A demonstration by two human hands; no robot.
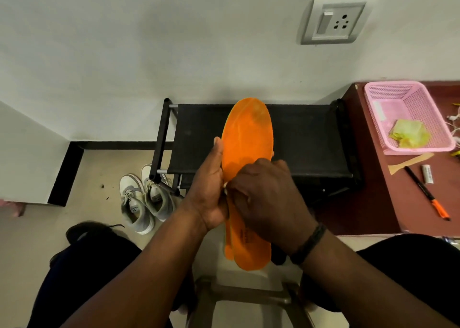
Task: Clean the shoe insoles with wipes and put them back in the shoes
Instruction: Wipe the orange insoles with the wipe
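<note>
Orange insole (247, 138) held up in front of the black shoe rack (298, 138). Left hand (209, 191) grips its left edge, thumb along the side. Right hand (266, 198) curled on the mid part, pinching a white wipe (226, 188) (barely visible). Grey shoes (144, 198) on floor, left of rack; pink basket (408, 118) to its right.

I see my left grip (211, 191) clasping the orange insole (247, 138) upright, right grip (263, 198) pressing a white wipe (226, 188) on it; grey shoes (145, 198) on the floor, pink basket (408, 151) on the counter (373, 203).
</note>
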